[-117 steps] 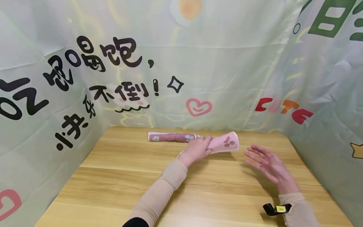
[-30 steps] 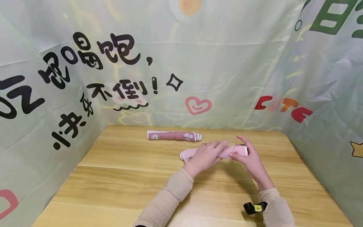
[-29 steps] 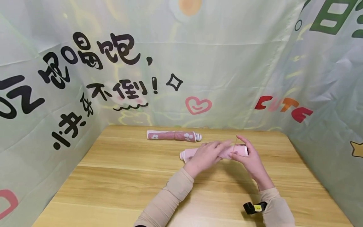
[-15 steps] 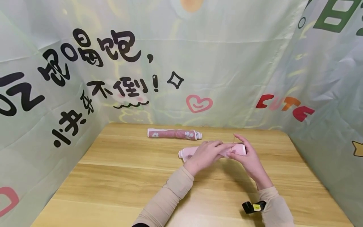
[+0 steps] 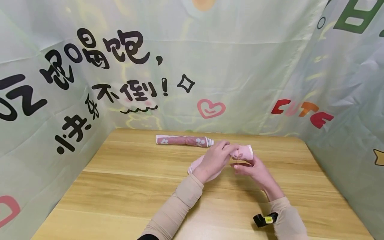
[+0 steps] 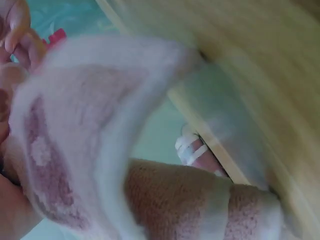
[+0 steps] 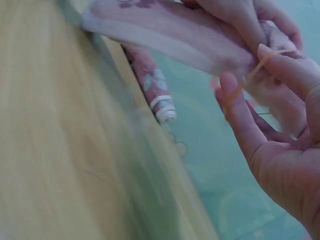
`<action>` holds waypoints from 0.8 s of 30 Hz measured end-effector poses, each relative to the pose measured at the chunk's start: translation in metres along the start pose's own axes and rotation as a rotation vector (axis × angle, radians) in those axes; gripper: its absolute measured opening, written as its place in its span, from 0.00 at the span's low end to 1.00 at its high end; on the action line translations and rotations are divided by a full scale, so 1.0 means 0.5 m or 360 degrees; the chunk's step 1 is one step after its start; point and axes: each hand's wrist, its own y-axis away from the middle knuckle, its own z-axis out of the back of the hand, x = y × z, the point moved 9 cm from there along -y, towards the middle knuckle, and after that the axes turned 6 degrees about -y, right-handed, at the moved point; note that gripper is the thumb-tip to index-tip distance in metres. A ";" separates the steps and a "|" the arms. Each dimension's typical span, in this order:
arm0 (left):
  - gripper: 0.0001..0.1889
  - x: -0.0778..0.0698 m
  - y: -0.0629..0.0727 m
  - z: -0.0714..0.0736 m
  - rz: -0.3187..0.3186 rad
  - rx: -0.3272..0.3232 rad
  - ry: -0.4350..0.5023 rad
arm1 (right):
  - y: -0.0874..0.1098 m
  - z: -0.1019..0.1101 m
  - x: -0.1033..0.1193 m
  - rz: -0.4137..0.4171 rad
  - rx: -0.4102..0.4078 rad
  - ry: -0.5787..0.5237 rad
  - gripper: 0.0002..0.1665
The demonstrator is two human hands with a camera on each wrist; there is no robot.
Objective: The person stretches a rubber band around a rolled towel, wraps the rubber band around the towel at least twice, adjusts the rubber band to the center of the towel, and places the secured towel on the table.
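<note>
My left hand (image 5: 213, 160) grips a light pink rolled towel (image 5: 246, 152) around its middle, just above the table. The roll bends there, with its right end raised and its left end sagging; one end looms large in the left wrist view. Close by on the right is my right hand (image 5: 259, 175), with a thin rubber band (image 7: 245, 82) stretched between its thumb and a fingertip. In the head view the band passes across the front of the towel near its right end. Whether it goes all the way round is hidden.
A darker pink rolled towel (image 5: 177, 140) with pale flowers, narrowed at its middle, lies near the back edge of the wooden table (image 5: 126, 196). A printed fabric backdrop (image 5: 252, 73) encloses the back and both sides.
My left hand takes hold of the light towel's middle and lifts its right end. My right hand has come in from the right with the rubber band and shifted slightly left, below that end.
</note>
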 end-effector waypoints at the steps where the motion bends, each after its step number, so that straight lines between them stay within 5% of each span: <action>1: 0.16 0.005 0.000 0.002 0.0027 -0.0011 -0.0008 | -0.001 -0.004 -0.008 -0.0033 0.0024 -0.0008 0.30; 10: 0.12 0.041 0.004 0.030 0.0200 -0.0230 -0.0081 | -0.007 -0.014 -0.049 -0.0184 -0.0011 -0.0131 0.22; 16: 0.13 0.050 0.006 0.029 0.0242 -0.0241 -0.0088 | 0.000 -0.045 -0.062 -0.0275 0.0124 -0.0308 0.09; 19: 0.12 0.050 0.007 0.027 0.0268 -0.0233 -0.0072 | 0.004 -0.065 -0.063 -0.0272 0.0273 -0.0511 0.06; 24: 0.11 0.042 0.006 0.027 0.0261 -0.0231 -0.0085 | 0.009 -0.103 -0.044 -0.0124 0.0669 -0.1184 0.24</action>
